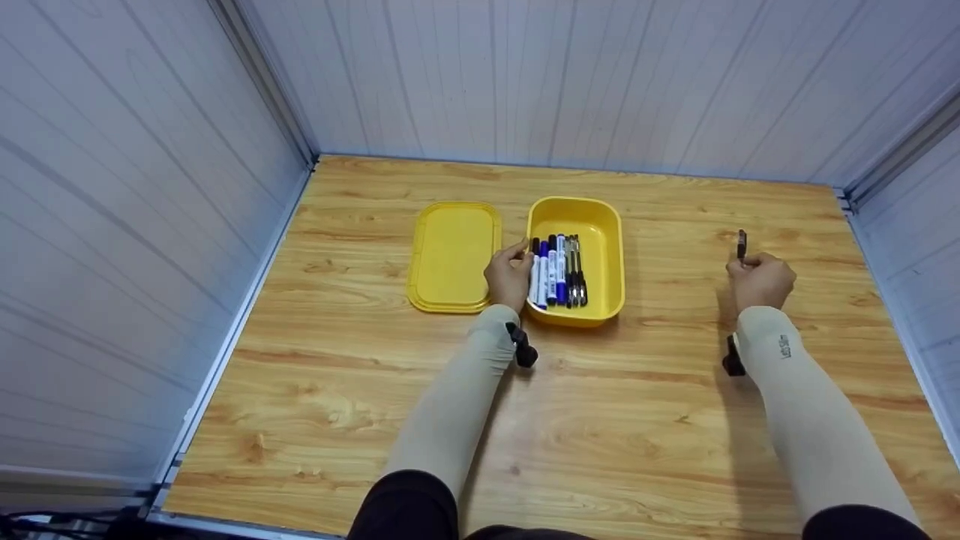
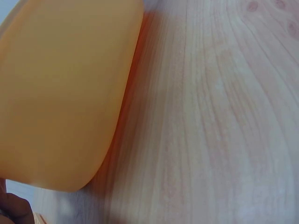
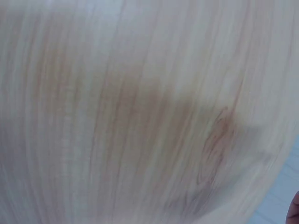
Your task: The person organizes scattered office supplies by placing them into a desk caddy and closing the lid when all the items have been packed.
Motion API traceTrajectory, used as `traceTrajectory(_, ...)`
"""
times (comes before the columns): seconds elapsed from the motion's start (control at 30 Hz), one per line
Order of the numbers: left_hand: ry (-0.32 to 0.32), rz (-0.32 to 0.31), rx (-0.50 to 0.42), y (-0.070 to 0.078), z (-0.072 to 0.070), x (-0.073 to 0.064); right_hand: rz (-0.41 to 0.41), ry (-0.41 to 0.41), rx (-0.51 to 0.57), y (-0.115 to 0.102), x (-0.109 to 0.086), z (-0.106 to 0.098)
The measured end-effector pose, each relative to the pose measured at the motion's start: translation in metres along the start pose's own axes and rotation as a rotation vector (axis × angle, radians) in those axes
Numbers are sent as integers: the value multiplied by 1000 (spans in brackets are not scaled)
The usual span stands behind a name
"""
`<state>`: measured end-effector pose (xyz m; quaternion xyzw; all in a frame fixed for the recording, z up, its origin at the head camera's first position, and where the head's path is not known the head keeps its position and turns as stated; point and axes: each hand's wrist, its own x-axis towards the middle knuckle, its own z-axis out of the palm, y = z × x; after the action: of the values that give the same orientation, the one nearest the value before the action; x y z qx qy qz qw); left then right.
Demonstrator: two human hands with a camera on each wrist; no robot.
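A yellow plastic box [image 1: 602, 270] stands uncovered on the table in the head view. Along its left side lie several white-bodied markers [image 1: 552, 277] with black or blue caps, beside several slim black pens [image 1: 576, 289]. My left hand [image 1: 508, 277] grips the box's left rim; the left wrist view has the box's outer wall [image 2: 65, 93] up close and a bit of the hand [image 2: 16, 207] at its edge. Well to the right, my right hand [image 1: 761, 283] pinches a dark pen [image 1: 742, 244] above the table. Only a sliver of that hand shows in the right wrist view.
To the left of the box lies a flat yellow lid [image 1: 457, 255], partly behind my left hand. The wood-grain table [image 1: 322, 390] is bounded by pale panel walls [image 1: 480, 82] at the back and on both sides.
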<state>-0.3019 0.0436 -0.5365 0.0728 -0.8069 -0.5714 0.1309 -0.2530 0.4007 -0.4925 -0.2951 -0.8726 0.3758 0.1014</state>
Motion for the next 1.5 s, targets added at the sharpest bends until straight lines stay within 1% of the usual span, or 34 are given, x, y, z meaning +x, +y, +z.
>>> traceTrajectory(0.3, -14, -31, -25, -1, 1, 0, 42, 9, 96, -9, -5, 7)
traceTrajectory(0.5, -19, -31, -31, -2, 1, 1, 48, 20, 195, -14, -7, 12)
traceTrajectory(0.57, -20, -32, -39, -1, 2, 1, 46, 26, 203, -15, -8, 13)
traceTrajectory(0.7, -14, -31, -37, 0, 1, 1, 37, 48, 169, -17, -9, 14)
traceTrajectory(0.93, -17, -44, -25, 0, 0, 0, 42, 45, 183, -22, -13, 14)
traceTrajectory(1.03, -14, -45, -28, 0, 0, 0, 28, 43, 176, -24, -17, 14)
traceTrajectory(1.37, -8, -30, -41, 1, 0, 1, -21, 55, 221, -33, -27, 16)
traceTrajectory(1.5, -5, -28, -45, 2, -1, 1, -20, 41, 238, -37, -31, 14)
